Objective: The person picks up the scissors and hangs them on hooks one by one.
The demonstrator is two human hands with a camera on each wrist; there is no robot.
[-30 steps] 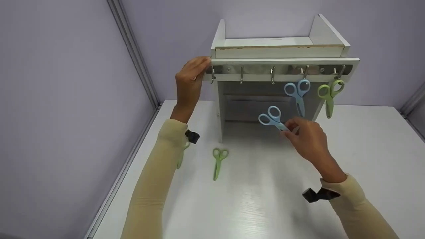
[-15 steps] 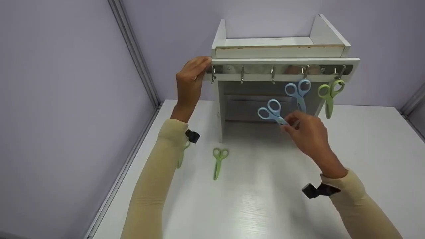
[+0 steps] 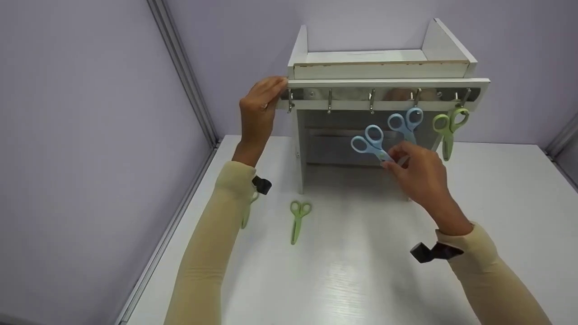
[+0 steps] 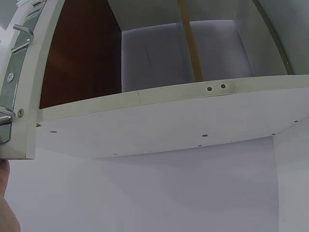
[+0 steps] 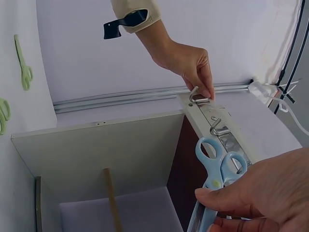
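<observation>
My right hand [image 3: 417, 174] pinches a pair of blue scissors [image 3: 371, 143] by the blades, handles up and to the left, in front of the white shelf unit [image 3: 384, 67] and below its metal hook rail [image 3: 361, 95]. In the right wrist view the same blue scissors [image 5: 216, 166] point at the hooks [image 5: 219, 129]. My left hand [image 3: 259, 106] grips the left end of the hook rail; the right wrist view shows that left hand [image 5: 190, 60] at the end hook. Another blue pair [image 3: 405, 122] and a green pair [image 3: 448, 126] hang from the right hooks.
A green pair of scissors [image 3: 298, 219] lies on the white table [image 3: 361, 271] left of centre, and another green pair [image 3: 246, 214] shows partly behind my left sleeve. Purple walls close the left and back. Three hooks at the rail's left and middle hang bare.
My right hand has raised the blue scissors up towards the hook rail. The left hand has stayed on the rail's left end.
</observation>
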